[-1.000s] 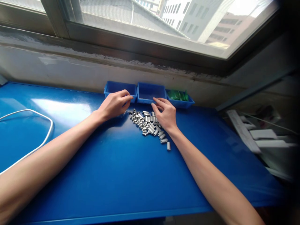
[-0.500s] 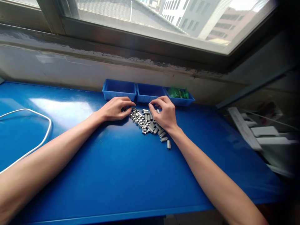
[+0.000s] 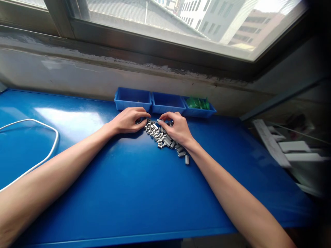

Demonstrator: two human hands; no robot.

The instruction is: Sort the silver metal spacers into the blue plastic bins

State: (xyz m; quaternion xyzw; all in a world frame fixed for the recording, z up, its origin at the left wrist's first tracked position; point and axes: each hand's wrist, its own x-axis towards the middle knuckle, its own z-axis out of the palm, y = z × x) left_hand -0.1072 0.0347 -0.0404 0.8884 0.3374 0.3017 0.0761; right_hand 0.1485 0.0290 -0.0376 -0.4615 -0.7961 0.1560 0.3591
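Note:
A pile of several small silver metal pieces [image 3: 162,136] lies on the blue table [image 3: 134,186], trailing toward the near right. My left hand [image 3: 128,120] rests at the pile's left edge, thumb and forefinger pinched on a piece. My right hand [image 3: 177,130] lies over the pile's right side, its curled fingertips closed on a piece at the far edge. Part of the pile is hidden under my right hand. Just beyond my hands stand three small blue bins: the left bin [image 3: 132,101], the middle bin [image 3: 168,106] and the right bin [image 3: 204,113], which holds green parts [image 3: 198,102].
A white cable [image 3: 38,162] loops across the table's left side. A grey wall and window sill run behind the bins. White flat parts [image 3: 287,150] lie off the table's right edge, lower down.
Both hands came back from above the bins to the pile. My left hand dropped to its left edge, and my right hand slid left over the pieces and curled its fingers.

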